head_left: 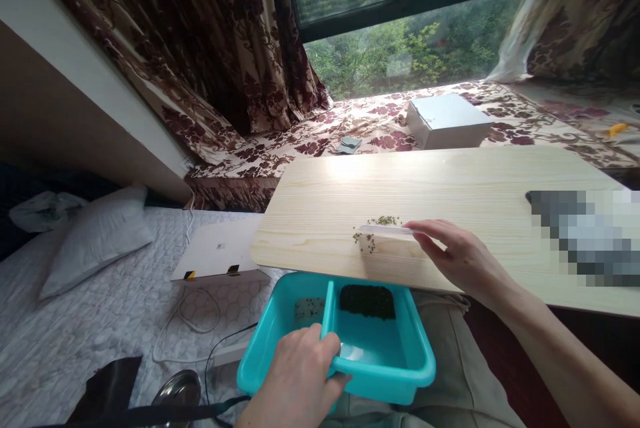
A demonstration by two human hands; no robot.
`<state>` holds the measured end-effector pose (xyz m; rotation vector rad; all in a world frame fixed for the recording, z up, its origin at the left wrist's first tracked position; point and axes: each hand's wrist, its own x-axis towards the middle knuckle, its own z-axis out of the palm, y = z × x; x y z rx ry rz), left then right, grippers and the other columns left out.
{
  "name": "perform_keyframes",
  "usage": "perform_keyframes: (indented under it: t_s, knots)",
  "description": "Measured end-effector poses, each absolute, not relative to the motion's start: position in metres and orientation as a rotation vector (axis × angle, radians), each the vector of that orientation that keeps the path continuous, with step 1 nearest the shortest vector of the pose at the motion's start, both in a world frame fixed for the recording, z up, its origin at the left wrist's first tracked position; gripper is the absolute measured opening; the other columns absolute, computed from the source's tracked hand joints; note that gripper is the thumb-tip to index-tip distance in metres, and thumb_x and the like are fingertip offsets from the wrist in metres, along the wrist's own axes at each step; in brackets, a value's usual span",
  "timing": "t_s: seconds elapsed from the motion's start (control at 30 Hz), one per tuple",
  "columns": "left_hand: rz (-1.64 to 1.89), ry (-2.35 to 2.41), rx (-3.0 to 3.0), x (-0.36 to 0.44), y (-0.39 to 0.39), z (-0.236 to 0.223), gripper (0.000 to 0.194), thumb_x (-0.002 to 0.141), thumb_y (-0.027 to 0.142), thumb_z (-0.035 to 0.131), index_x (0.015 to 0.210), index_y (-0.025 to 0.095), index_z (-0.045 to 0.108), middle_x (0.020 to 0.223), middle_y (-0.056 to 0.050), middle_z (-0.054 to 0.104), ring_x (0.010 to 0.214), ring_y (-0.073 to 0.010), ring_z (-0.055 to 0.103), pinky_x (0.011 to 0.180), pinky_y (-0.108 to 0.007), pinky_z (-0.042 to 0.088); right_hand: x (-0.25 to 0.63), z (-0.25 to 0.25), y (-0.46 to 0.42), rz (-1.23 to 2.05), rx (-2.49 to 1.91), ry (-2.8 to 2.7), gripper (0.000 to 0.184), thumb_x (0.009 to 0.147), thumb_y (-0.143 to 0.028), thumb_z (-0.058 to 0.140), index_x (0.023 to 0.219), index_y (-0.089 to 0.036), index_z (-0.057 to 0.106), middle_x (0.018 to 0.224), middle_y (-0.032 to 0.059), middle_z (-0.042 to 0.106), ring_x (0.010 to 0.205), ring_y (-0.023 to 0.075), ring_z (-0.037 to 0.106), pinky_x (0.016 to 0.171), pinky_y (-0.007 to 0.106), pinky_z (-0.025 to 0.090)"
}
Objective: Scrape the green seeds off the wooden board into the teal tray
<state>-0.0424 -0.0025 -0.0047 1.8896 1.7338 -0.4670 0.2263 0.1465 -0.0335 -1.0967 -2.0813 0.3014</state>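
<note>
My left hand (300,375) grips the near rim of a teal two-compartment tray (417,365) held just below the front edge of a pale wooden board (450,188). The right compartment holds a dark heap of small green beans (367,300); the left one has a thin scatter. My right hand (457,258) pinches a thin clear flat strip (385,231) lying on the board. A few loose green beans (383,221) lie beside the strip, close to the board's front edge.
A white box (447,120) and a small grey object (349,145) sit on the floral window seat behind the board. A blurred-out patch covers the board's right end. On the bed at left lie a pillow (95,235), a white carton (215,255), cables and a metal lid (177,389).
</note>
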Motion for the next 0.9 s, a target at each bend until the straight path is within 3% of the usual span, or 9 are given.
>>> perform_keyframes:
  t_s: [0.4,0.9]
  knots:
    - [-0.441,1.705,1.911,-0.042,-0.004,-0.004,0.009,0.095,0.030,0.072,0.102,0.024,0.073,0.105,-0.004,0.073,0.102,-0.0259,0.068,0.084,-0.033,0.049,0.246,-0.015,0.119,0.374,-0.913,-2.195,0.023,0.101,-0.021,0.052,0.107,-0.026,0.074,0.100,0.0065,0.082,0.089,0.0205,0.078,0.075,0.031,0.062]
    - [-0.402,1.694,1.938,-0.039,-0.007,-0.003,0.007,0.094,0.030,0.071,0.098,0.024,0.071,0.101,-0.003,0.072,0.098,-0.0249,0.068,0.078,-0.032,0.047,0.252,-0.010,0.101,0.347,-1.009,-2.172,0.023,0.101,-0.025,0.051,0.107,-0.028,0.073,0.097,0.0052,0.082,0.085,0.0212,0.078,0.075,0.032,0.063]
